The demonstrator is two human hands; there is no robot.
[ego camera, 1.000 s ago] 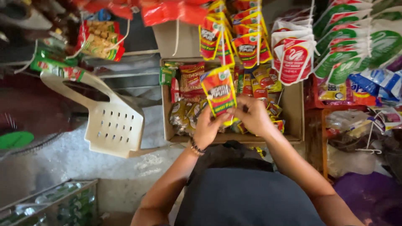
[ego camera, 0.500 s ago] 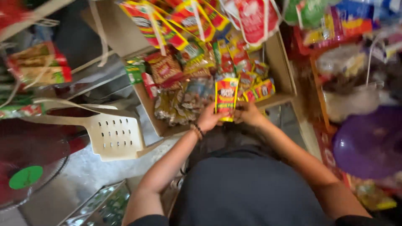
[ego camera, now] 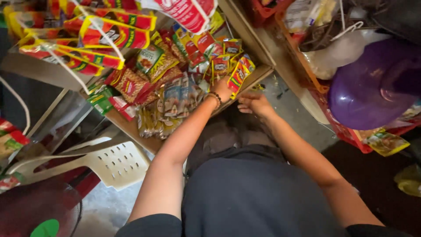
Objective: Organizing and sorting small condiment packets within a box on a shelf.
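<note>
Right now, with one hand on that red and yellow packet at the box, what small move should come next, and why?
Probably lower the red and yellow packet into the cardboard box among the other packets. The left hand has a grip on it at the box's near edge, while the right hand hangs just outside the box with nothing in it.

our way into the cardboard box (ego camera: pixel 250 81) is crowded: hanging packet strips (ego camera: pixel 112 33) above, snack packets (ego camera: pixel 175 98) inside; bare floor (ego camera: pixel 291 112) beside it seems passable.
</note>
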